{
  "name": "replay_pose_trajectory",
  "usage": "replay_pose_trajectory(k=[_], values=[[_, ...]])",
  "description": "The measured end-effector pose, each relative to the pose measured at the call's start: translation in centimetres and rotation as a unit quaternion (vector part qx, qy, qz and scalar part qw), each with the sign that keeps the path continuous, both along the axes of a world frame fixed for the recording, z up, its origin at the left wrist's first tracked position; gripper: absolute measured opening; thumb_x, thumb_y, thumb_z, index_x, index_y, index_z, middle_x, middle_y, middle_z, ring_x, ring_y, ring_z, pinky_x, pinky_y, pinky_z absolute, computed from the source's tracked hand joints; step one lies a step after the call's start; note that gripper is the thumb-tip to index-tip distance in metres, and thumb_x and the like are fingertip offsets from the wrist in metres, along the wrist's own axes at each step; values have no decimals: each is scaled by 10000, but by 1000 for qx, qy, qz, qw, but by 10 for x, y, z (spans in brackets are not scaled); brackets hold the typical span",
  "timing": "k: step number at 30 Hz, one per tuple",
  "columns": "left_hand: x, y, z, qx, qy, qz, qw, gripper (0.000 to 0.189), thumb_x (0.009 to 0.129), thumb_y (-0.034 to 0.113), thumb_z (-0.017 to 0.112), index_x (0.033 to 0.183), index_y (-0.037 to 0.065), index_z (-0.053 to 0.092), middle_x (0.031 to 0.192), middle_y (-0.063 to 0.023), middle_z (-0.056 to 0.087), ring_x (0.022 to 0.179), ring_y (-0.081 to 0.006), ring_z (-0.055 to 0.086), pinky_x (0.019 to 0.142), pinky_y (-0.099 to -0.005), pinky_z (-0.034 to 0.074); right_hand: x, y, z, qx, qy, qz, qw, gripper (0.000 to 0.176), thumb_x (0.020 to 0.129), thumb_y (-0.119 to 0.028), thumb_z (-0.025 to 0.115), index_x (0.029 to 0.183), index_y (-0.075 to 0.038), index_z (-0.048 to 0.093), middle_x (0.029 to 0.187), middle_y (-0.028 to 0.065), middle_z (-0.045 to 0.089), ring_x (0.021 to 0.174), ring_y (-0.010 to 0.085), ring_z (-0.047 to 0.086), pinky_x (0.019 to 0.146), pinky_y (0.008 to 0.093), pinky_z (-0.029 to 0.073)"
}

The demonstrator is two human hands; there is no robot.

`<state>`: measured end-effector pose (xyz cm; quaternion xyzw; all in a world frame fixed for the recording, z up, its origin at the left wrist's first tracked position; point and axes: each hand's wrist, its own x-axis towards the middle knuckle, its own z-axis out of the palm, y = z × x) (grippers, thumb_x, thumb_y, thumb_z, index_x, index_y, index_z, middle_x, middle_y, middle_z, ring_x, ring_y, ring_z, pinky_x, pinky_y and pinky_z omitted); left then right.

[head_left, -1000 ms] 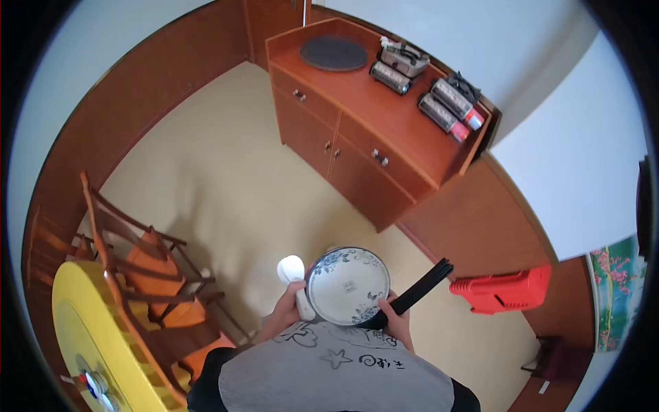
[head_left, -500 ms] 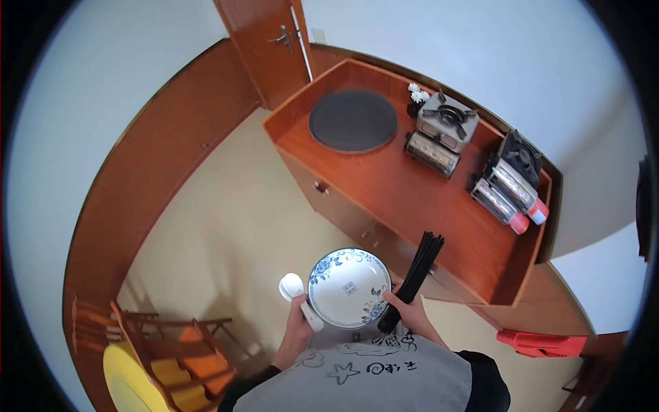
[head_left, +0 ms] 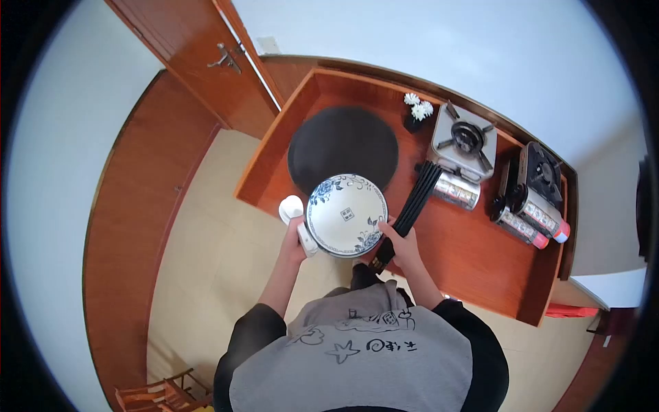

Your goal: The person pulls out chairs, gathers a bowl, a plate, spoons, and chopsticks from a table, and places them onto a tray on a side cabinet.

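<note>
A white plate with blue flower patterns is held level in front of me, its far edge overlapping a round black tray on the cabinet top. My left hand is closed at the plate's left rim and also grips white soup spoons, bowls pointing up and away. On the other side, my right hand has its thumb over the right rim while its fingers wrap a bundle of black chopsticks. The chopsticks slant up to the right, over the cabinet top.
The reddish wooden cabinet has raised edges. Along its back stand white flowers in a black pot, a silver portable gas stove, a black stove and gas canisters. A door is behind left, a wooden chair at lower left.
I have come closer to the cabinet. My hands, still holding the plate, spoons and chopsticks, have moved forward, and the plate now overlaps the black tray's near edge.
</note>
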<state>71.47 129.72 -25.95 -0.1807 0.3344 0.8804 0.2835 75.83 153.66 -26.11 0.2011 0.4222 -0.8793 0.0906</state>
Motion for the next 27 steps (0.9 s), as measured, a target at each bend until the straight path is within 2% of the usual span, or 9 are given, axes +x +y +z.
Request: replay_pose_trajectory(k=[2, 4, 6, 8, 10, 13, 18, 27], values=[[-13, -3, -11, 16, -9, 29, 999, 325, 782, 211, 459, 1026, 3, 515, 977, -120, 583, 887, -219, 572, 785, -334, 473, -3, -7, -11, 20, 30, -51, 998, 155, 712, -85, 657, 681, -7, 527, 971, 110, 531, 815, 141, 515, 674, 259, 399], [-22, -10, -17, 18, -26, 13, 999, 321, 784, 205, 459, 1028, 4, 512, 984, -120, 579, 891, -216, 570, 785, -332, 473, -3, -10, -12, 24, -5, -53, 998, 159, 703, -83, 667, 676, -13, 527, 979, 113, 528, 855, 152, 506, 729, 270, 386], [-28, -13, -21, -15, -42, 22, 999, 337, 790, 210, 466, 1066, 20, 503, 1017, -114, 574, 911, -222, 567, 801, -334, 468, -3, -18, -15, 32, -24, -75, 996, 162, 702, -84, 669, 678, -14, 525, 980, 115, 527, 851, 152, 504, 734, 270, 385], [-38, -10, -23, -1, -53, -13, 998, 340, 789, 209, 468, 1068, 17, 501, 1018, -114, 574, 916, -221, 564, 807, -331, 465, 3, -20, -15, 43, -49, -94, 993, 165, 701, -85, 670, 680, -15, 523, 982, 117, 526, 848, 153, 502, 738, 269, 385], [-41, -4, -22, 13, -77, -37, 996, 341, 785, 199, 475, 1063, 4, 503, 1021, -115, 572, 923, -216, 560, 817, -322, 460, 8, -19, -8, 29, -90, -139, 986, 171, 699, -86, 672, 685, -14, 518, 976, 117, 527, 812, 148, 512, 703, 265, 404], [-38, 12, -25, 8, -98, -38, 994, 331, 788, 175, 469, 1061, -11, 486, 1029, -123, 558, 931, -224, 549, 828, -336, 452, 20, -7, -10, 12, -108, -142, 984, 172, 698, -87, 675, 700, -18, 517, 955, 113, 529, 776, 141, 519, 672, 265, 421], [-53, 40, -34, 19, -114, -92, 989, 313, 789, 185, 471, 1041, 2, 497, 987, -110, 570, 905, -221, 557, 798, -331, 462, 25, 5, 2, 26, -115, -223, 968, 156, 709, -84, 661, 776, -1, 546, 776, 61, 569, 672, 135, 543, 590, 268, 445], [-72, 68, -48, 57, -94, -120, 987, 288, 791, 188, 470, 1011, 10, 519, 956, -109, 587, 868, -206, 578, 778, -319, 479, 15, 22, -3, 48, -133, -254, 957, 172, 703, -96, 671, 761, -16, 531, 739, 41, 544, 654, 121, 525, 578, 257, 435]])
